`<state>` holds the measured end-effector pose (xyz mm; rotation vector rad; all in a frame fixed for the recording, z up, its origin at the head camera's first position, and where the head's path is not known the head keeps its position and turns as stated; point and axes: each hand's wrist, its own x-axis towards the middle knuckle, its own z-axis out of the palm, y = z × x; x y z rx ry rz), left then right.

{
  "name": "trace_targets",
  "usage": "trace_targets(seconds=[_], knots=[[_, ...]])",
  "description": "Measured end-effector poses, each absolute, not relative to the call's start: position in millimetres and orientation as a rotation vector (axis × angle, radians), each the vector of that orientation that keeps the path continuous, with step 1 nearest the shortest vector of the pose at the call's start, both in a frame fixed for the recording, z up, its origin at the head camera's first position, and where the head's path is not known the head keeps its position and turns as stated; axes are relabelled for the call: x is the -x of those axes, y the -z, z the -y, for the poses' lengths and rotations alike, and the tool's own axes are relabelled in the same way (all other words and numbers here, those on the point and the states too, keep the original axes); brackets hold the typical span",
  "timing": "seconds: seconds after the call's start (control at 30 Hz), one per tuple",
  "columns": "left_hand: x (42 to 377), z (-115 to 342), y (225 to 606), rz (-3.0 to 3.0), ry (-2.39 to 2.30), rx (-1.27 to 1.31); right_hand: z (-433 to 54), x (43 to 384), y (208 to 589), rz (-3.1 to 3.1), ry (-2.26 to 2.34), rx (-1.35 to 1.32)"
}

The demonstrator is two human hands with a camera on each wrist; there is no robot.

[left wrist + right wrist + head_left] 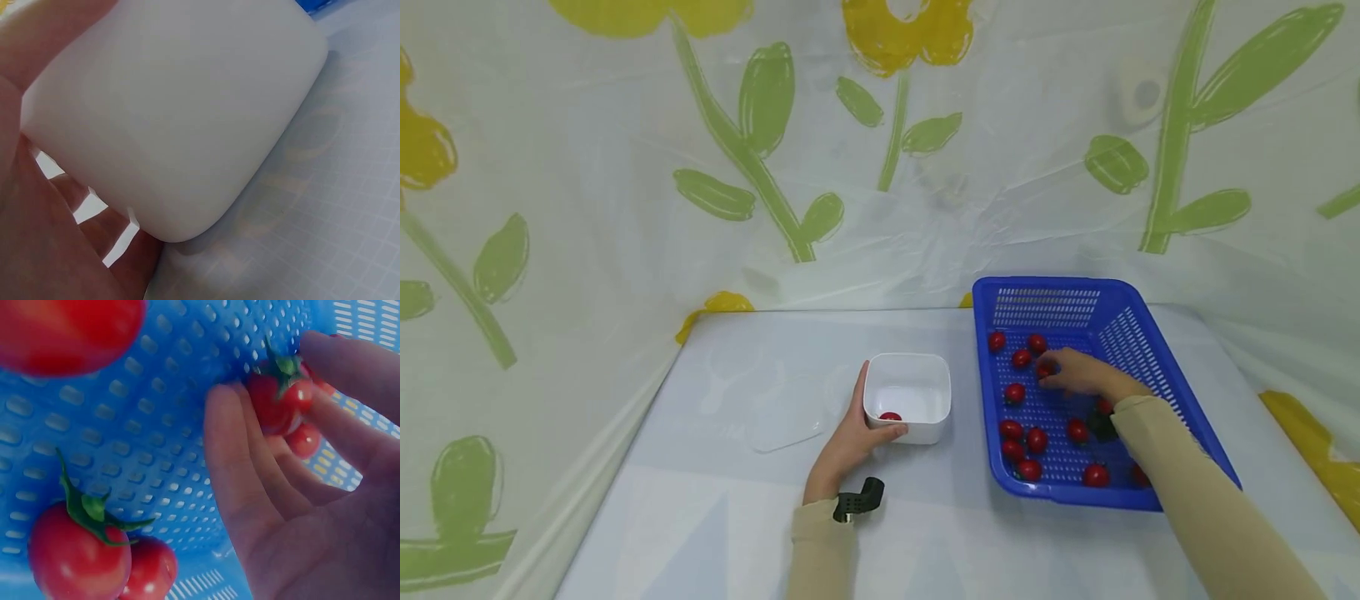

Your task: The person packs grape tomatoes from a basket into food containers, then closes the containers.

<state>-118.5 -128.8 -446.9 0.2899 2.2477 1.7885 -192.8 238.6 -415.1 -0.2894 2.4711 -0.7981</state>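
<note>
My left hand (853,442) grips a small white square container (928,432), thumb along its near side and fingers round its left side. A single red cherry tomato (891,416) lies inside, at the near left. In the left wrist view the container's smooth wall (187,112) fills most of the picture. My right hand (1078,372) reaches into a blue plastic basket (1062,493). Its thumb and fingers close round a cherry tomato (275,403) with a green stem. Several more cherry tomatoes (1015,393) lie scattered on the basket floor.
A clear plastic lid (786,421) lies on the white table left of the container. The basket stands to the container's right, its perforated walls rising around my right hand. A white curtain with flower prints (625,183) hangs behind the table and at both sides.
</note>
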Motion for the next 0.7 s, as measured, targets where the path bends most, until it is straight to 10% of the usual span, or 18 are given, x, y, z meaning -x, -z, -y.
trace_targets(seconds=[0.7], knots=[[121.5, 131.6, 447.2, -2.230, -1.795, -0.292, -238.6, 182.1, 392.8, -2.738, 0.498, 0.427]])
